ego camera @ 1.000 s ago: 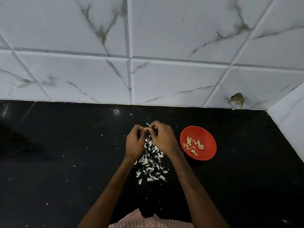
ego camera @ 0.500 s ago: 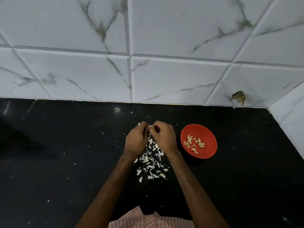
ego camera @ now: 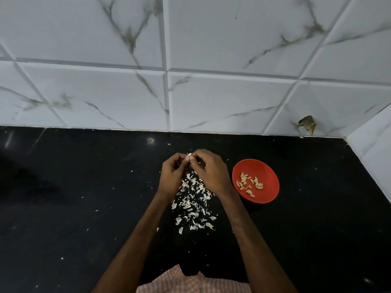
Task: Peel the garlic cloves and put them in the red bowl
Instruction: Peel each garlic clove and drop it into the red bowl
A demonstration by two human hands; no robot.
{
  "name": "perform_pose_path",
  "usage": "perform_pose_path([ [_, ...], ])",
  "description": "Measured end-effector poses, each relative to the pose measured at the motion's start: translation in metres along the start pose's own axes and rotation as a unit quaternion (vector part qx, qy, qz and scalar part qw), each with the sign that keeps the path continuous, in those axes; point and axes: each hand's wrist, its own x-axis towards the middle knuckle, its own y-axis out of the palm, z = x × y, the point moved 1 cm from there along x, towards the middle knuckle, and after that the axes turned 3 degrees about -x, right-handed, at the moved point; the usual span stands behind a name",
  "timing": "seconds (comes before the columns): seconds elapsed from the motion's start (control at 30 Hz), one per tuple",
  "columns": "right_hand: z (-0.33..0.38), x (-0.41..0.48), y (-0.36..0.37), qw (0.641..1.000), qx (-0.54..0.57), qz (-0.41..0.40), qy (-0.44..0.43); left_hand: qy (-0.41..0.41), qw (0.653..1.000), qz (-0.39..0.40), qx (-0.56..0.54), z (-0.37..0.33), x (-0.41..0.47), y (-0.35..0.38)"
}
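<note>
Both hands meet over the black counter. My left hand and my right hand pinch one small garlic clove between their fingertips; only its pale tip and a bit of skin show. Below the hands lies a heap of white garlic peels. The red bowl stands just right of my right hand, with several peeled cloves in it.
White marble-look tiles form the back wall, and a side wall closes the counter at the right. A chipped hole in the tile sits near the corner. Stray peel flecks dot the counter. A checked cloth shows at the bottom edge.
The hands have stayed together over the peel heap, fingers working on the clove; a little more of its pale tip shows now. The bowl has not moved.
</note>
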Motion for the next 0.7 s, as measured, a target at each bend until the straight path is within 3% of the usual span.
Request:
perform_pose_path([
  [0.1,-0.002,0.000,-0.004,1.000,-0.021,0.000,-0.018,-0.007,0.999,0.032,-0.008,-0.002,-0.001,-0.005],
  [0.27,-0.002,0.002,-0.006,0.992,-0.106,0.011,-0.062,-0.032,0.999,0.019,-0.018,-0.012,0.001,-0.001],
  [0.7,0.005,0.003,-0.011,0.986,-0.137,0.015,-0.096,-0.076,0.983,-0.067,-0.150,-0.006,-0.005,0.011],
])
